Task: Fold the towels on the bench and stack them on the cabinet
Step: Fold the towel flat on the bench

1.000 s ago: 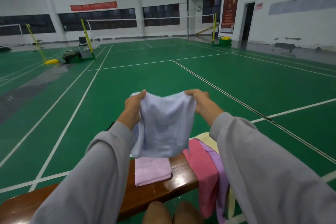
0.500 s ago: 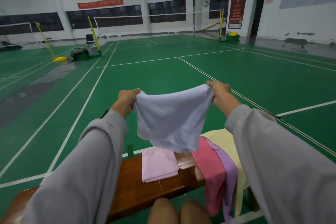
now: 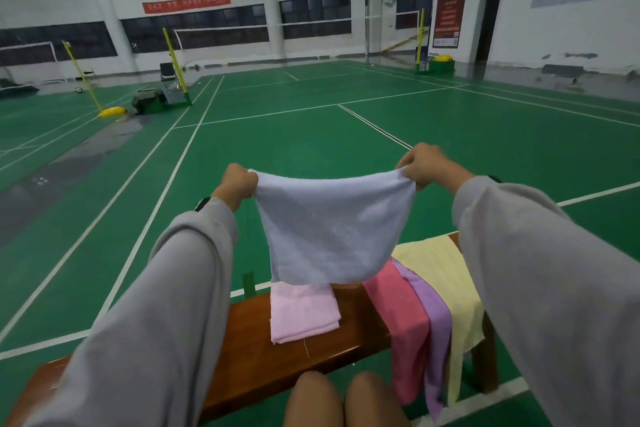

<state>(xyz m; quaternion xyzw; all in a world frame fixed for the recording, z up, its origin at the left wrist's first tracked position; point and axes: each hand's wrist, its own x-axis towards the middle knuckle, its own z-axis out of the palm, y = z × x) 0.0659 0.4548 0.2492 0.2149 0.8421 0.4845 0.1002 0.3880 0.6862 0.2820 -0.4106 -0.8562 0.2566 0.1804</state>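
We pinch the white towel point(image 3: 332, 232) by its top corners, left hand point(image 3: 239, 184) and right hand point(image 3: 420, 165); its long edge runs across mid-frame above the bench point(image 3: 249, 350).

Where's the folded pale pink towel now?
Head view, centre: the pale pink towel lies on the bench, below the held white towel, left of the draped darker pink towel.

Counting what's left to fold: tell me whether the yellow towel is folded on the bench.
No, the yellow towel hangs unfolded over the right end of the bench, beside the purple towel.
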